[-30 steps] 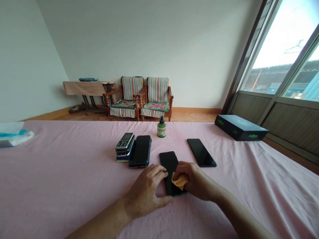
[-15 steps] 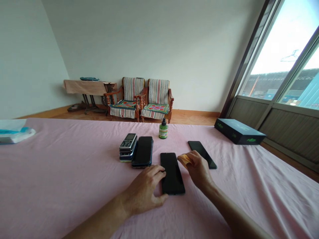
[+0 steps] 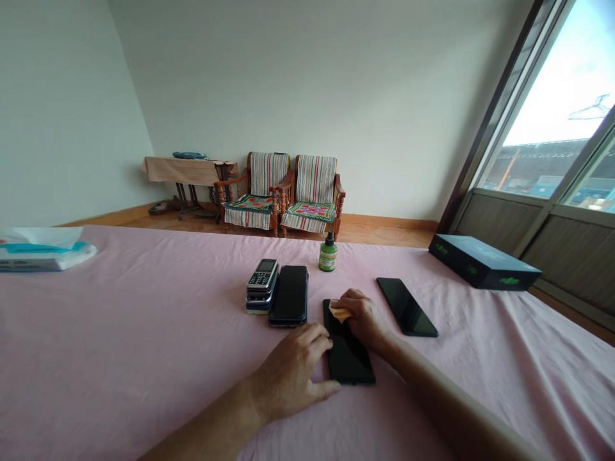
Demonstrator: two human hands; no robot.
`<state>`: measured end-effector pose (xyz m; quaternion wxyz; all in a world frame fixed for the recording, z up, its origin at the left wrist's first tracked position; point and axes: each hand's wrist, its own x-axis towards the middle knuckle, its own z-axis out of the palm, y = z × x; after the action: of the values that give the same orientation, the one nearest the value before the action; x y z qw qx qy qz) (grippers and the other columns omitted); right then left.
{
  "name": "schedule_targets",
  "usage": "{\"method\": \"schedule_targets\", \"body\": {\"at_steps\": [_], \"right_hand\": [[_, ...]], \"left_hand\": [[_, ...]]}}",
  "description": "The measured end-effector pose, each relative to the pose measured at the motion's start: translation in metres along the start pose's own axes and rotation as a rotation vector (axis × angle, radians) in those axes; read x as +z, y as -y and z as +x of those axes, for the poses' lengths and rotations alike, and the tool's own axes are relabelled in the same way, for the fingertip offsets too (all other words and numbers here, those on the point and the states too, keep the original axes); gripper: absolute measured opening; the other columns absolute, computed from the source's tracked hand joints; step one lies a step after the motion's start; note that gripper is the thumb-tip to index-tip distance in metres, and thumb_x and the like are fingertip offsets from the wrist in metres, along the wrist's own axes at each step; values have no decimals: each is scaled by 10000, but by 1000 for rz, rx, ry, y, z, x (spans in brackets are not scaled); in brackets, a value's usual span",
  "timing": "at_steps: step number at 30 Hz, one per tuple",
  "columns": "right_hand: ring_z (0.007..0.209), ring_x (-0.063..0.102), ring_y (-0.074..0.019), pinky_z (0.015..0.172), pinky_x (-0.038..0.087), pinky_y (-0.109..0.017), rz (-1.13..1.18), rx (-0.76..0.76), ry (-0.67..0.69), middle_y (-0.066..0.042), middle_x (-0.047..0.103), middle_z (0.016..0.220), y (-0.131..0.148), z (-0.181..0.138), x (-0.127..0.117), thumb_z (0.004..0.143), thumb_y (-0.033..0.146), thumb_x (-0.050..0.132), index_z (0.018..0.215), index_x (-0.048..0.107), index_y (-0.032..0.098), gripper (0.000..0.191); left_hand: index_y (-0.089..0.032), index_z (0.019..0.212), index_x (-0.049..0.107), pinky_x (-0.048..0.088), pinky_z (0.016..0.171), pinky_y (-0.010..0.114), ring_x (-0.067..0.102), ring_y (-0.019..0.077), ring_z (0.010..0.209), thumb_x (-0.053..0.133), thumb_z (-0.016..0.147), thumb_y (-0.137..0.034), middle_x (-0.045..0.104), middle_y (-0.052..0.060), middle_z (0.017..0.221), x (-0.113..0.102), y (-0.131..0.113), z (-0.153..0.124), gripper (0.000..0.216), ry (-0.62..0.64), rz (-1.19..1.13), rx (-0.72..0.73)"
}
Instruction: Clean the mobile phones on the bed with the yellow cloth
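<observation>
A black smartphone (image 3: 350,362) lies face up on the pink-covered table. My left hand (image 3: 298,358) rests at its left side, fingers and thumb spread apart, fingertips touching the left edge and the thumb by the near left corner. Bunched in the closed fingers of my right hand (image 3: 362,317) is a small yellow-orange cloth (image 3: 340,312), pressed on the far end of the screen. Part of the cloth is hidden by the fingers. Right of that hand lies another dark smartphone (image 3: 407,307).
Beyond my left hand are stacked smartphones (image 3: 289,294) and a pile of older phones topped by a keypad phone (image 3: 262,275). A green bottle (image 3: 328,255) stands behind them. A black box (image 3: 485,262) sits far right, a tissue pack (image 3: 45,253) far left.
My right hand has brought the cloth from beside the phone's right edge onto the far part of its screen. My left hand keeps its place at the phone. The view has shifted slightly left.
</observation>
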<state>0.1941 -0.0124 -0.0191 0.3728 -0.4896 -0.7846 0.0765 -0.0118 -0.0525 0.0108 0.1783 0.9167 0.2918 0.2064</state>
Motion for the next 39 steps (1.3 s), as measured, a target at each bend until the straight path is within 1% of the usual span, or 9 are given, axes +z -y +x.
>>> {"method": "schedule_targets", "body": {"at_steps": [5, 11, 16, 21, 23, 27, 29, 31, 39], "right_hand": [[805, 557, -168, 711, 420, -266, 72, 56, 35, -33, 584, 812, 17, -17, -9, 582, -96, 468, 894, 714, 183, 486], [653, 520, -117, 565, 354, -220, 135, 133, 99, 4, 531, 704, 43, -32, -16, 606, -24, 519, 629, 628, 165, 219], [570, 467, -77, 481, 284, -194, 263, 138, 352, 37, 511, 662, 55, -33, -30, 574, 10, 551, 569, 562, 152, 143], [587, 516, -83, 489, 332, -175, 554, 129, 668, 27, 569, 683, 59, -31, -49, 617, 51, 605, 628, 630, 134, 88], [615, 525, -91, 516, 360, -182, 637, 187, 607, 16, 581, 717, 57, -29, -52, 648, 64, 607, 679, 656, 132, 89], [667, 516, -106, 581, 375, -211, 488, 275, 90, 3, 569, 733, 43, -22, -47, 749, 101, 566, 734, 673, 149, 117], [668, 515, -113, 584, 371, -221, 359, 280, -43, -5, 570, 732, 36, -21, -42, 779, 134, 578, 746, 683, 154, 112], [669, 521, -115, 583, 369, -222, 281, 248, -21, -11, 577, 743, 33, -22, -37, 772, 99, 576, 768, 700, 159, 138], [691, 534, -82, 592, 375, -169, 320, 31, 351, 9, 570, 793, 49, -31, -31, 564, -94, 497, 792, 722, 176, 420]], "left_hand": [[-182, 1095, 613, 443, 957, 360, 553, 245, 1050, 805, 658, -279, 598, 64, 1116, 1, 1, 0, 487, -18, -14, -3], [-183, 1051, 596, 449, 922, 344, 554, 232, 1013, 817, 626, -215, 595, 49, 1086, 1, 2, 1, 481, -32, -62, -22], [-197, 1018, 599, 462, 863, 341, 558, 233, 965, 848, 596, -257, 596, 40, 1043, 1, 5, 1, 493, -15, -99, -82], [-197, 1010, 603, 455, 856, 331, 560, 229, 959, 835, 623, -261, 599, 41, 1032, 2, 6, 2, 455, -30, -115, -74], [-194, 1003, 603, 457, 847, 328, 560, 228, 958, 835, 624, -248, 598, 37, 1026, 1, 5, 2, 447, -24, -117, -79], [-189, 1014, 608, 449, 877, 347, 554, 237, 989, 846, 615, -263, 593, 42, 1055, -2, 4, 3, 471, -2, -102, -92], [-189, 1031, 610, 443, 896, 354, 551, 241, 1009, 847, 620, -275, 591, 49, 1075, -2, 4, 4, 482, 2, -100, -94], [-189, 1034, 614, 443, 899, 354, 552, 240, 1012, 854, 613, -281, 591, 48, 1075, -2, 4, 4, 494, 6, -103, -98], [-208, 1047, 596, 457, 889, 349, 552, 236, 1013, 880, 567, -271, 585, 34, 1082, 1, 8, 2, 561, -21, -137, -104]]}}
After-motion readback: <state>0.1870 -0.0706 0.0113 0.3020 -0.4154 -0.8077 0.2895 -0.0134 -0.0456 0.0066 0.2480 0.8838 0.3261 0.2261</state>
